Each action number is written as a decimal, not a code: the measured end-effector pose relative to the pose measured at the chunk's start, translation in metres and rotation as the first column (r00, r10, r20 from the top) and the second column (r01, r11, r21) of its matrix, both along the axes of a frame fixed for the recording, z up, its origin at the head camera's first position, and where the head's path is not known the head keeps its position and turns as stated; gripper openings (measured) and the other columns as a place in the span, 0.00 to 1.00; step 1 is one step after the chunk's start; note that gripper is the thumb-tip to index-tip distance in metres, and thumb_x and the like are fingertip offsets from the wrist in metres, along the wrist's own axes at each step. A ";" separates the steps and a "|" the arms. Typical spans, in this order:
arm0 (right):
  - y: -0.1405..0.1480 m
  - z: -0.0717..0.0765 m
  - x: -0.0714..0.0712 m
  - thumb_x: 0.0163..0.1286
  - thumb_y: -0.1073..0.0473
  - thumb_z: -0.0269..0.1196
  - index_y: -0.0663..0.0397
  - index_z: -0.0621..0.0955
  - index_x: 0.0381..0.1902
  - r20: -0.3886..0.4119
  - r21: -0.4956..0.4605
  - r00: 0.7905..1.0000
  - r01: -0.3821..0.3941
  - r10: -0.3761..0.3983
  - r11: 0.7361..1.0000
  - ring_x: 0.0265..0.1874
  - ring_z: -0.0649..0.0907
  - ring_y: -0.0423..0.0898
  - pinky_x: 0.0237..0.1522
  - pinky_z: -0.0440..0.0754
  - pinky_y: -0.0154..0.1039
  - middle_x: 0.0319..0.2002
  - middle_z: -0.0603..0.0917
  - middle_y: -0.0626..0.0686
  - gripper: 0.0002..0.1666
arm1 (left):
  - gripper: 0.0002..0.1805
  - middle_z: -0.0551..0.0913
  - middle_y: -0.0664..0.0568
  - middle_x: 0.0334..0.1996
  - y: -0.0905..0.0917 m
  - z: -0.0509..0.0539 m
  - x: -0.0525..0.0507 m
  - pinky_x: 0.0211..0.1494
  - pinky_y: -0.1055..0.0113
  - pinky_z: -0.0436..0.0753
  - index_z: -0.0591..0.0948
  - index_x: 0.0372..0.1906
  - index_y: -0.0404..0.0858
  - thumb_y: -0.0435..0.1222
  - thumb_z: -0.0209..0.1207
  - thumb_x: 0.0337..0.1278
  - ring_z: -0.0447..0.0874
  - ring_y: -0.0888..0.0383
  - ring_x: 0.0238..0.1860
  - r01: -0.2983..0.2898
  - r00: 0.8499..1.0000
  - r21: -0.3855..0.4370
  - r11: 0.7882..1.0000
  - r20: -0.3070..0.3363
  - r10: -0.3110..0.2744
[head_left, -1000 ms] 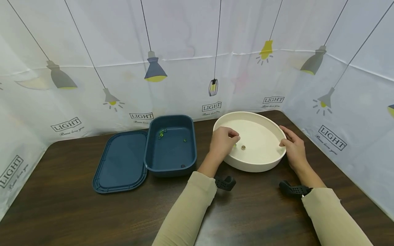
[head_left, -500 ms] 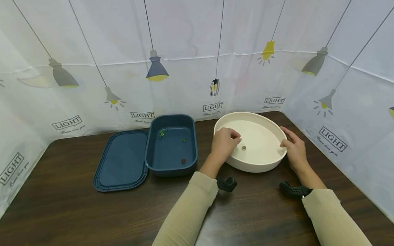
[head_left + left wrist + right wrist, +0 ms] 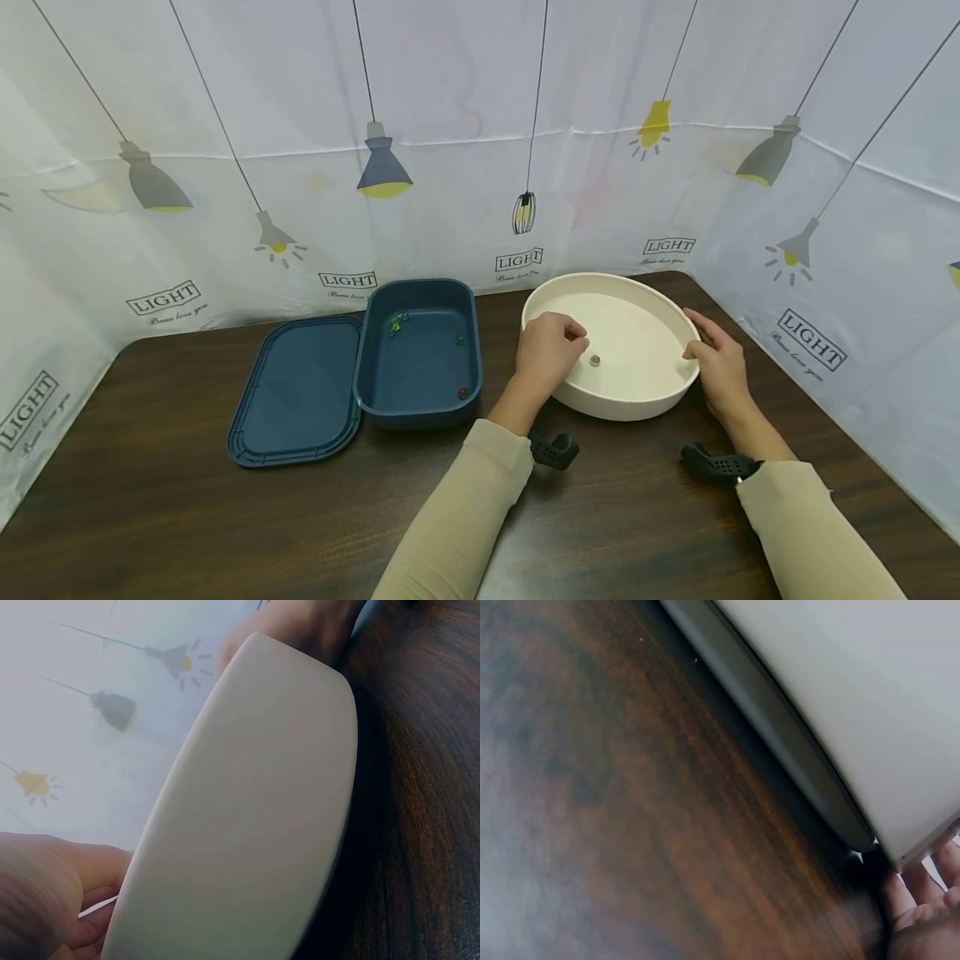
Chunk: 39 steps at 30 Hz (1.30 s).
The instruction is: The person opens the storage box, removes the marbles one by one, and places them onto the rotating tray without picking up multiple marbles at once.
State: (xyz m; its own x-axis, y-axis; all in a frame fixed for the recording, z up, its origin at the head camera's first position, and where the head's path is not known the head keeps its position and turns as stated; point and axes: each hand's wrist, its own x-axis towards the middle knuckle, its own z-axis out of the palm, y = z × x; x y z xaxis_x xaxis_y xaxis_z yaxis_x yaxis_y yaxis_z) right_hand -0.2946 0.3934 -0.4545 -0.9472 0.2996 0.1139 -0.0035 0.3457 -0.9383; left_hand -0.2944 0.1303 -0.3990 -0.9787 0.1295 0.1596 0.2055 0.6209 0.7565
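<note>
A round cream tray (image 3: 622, 333) with a raised wall stands at the right of the table. My left hand (image 3: 546, 348) reaches over its left rim, fingers curled and thumb close to the forefinger; whether something small lies between them is hidden. One small brownish bead-like piece (image 3: 595, 360) lies on the tray floor near those fingertips. My right hand (image 3: 717, 364) grips the right rim, thumb inside and fingers outside. In the left wrist view the tray's outer wall (image 3: 247, 795) hides the inside; the right wrist view shows the tray's wall (image 3: 862, 690) and a few fingers.
Left of the tray stands a deep blue box (image 3: 416, 412) holding green pieces (image 3: 397, 323), a reddish bead-like piece (image 3: 462, 392) and a faint small piece (image 3: 461, 340). A flat blue lid (image 3: 300, 392) lies beside the box. Printed curtains (image 3: 450, 167) enclose the dark wooden table (image 3: 187, 500).
Inside the blue box, the reddish piece and a small greenish one have shifted to the right. A green spot by my left fingers is no longer visible. Both hands have barely moved.
</note>
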 end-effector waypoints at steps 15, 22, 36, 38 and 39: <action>-0.001 0.001 0.002 0.60 0.73 0.49 0.50 0.66 0.77 -0.007 0.002 1.000 -0.002 0.002 1.000 0.75 0.67 0.50 0.50 0.72 0.14 0.78 0.63 0.57 0.44 | 0.03 0.90 0.57 0.33 0.001 -0.001 0.000 0.40 0.72 0.81 0.91 0.37 0.46 0.38 0.69 0.60 0.86 0.62 0.36 0.000 1.000 -0.039 0.999 -0.010 0.000; -0.001 0.001 0.002 0.61 0.72 0.49 0.49 0.66 0.77 -0.004 0.003 1.000 0.002 -0.002 1.000 0.76 0.67 0.50 0.50 0.72 0.14 0.78 0.63 0.56 0.44 | 0.04 0.90 0.58 0.33 0.000 -0.001 -0.001 0.40 0.72 0.81 0.90 0.37 0.46 0.39 0.68 0.61 0.85 0.63 0.36 0.000 1.000 -0.049 0.999 -0.015 -0.001; 0.000 0.000 0.002 0.60 0.73 0.49 0.47 0.66 0.77 -0.008 -0.003 1.000 -0.006 0.006 1.000 0.75 0.68 0.49 0.50 0.72 0.14 0.78 0.63 0.56 0.45 | 0.04 0.90 0.58 0.34 0.000 0.000 0.000 0.41 0.71 0.81 0.91 0.37 0.46 0.39 0.68 0.61 0.86 0.63 0.37 -0.006 1.000 -0.042 0.999 -0.011 0.005; 0.000 0.000 0.002 0.60 0.73 0.49 0.46 0.67 0.77 -0.006 -0.003 1.000 -0.006 0.006 1.000 0.76 0.67 0.49 0.50 0.72 0.14 0.78 0.63 0.56 0.45 | 0.03 0.90 0.58 0.33 0.000 0.000 0.000 0.40 0.71 0.81 0.91 0.37 0.46 0.39 0.68 0.61 0.85 0.63 0.37 -0.006 1.000 -0.037 0.999 -0.006 0.006; 0.000 0.000 0.002 0.60 0.73 0.49 0.46 0.66 0.77 -0.006 -0.003 1.000 -0.006 0.006 1.000 0.76 0.67 0.49 0.50 0.72 0.14 0.78 0.63 0.56 0.45 | 0.03 0.90 0.58 0.33 0.000 0.000 0.000 0.40 0.71 0.80 0.91 0.37 0.46 0.39 0.68 0.61 0.85 0.63 0.36 -0.007 1.000 -0.035 0.999 -0.003 0.007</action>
State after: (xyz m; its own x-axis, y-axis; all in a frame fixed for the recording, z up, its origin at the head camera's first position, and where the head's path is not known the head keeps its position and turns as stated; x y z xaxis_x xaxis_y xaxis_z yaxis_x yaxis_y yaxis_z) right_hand -0.2923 0.3929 -0.4544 -0.9484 0.2940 0.1183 -0.0110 0.3424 -0.9395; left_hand -0.2945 0.1300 -0.3990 -0.9790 0.1284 0.1581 0.2035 0.6481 0.7338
